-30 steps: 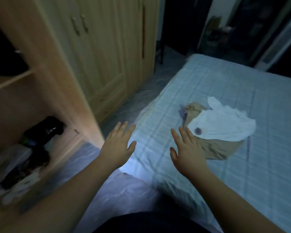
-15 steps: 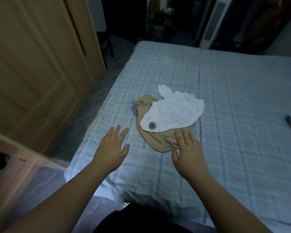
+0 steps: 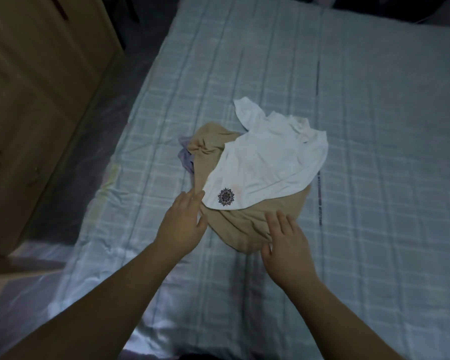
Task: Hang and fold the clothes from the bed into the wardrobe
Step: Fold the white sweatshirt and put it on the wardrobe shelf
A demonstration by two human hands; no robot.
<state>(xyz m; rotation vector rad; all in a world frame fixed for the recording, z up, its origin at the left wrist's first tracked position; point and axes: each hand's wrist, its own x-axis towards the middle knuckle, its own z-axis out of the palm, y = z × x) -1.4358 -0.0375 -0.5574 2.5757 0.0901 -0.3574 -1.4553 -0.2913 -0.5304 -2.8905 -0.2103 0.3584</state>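
Crumpled white cotton garment (image 3: 268, 162) bearing a round mandala emblem (image 3: 226, 196), no legible writing, overlies tan garment (image 3: 242, 224); left hand (image 3: 182, 224) at 9 o'clock, right hand (image 3: 287, 245) at 6 o'clock, fingers spread, touching tan cloth

A pile of clothes (image 3: 247, 178) lies on the bed (image 3: 374, 152), just ahead of both hands. The left hand (image 3: 183, 224) and right hand (image 3: 287, 245) touch its near edge. The wardrobe (image 3: 37, 87) stands left of them.

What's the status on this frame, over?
Both hands open: left hand at the pile's edge, right hand flat on tan garment. White shirt on top. Nothing blocking.
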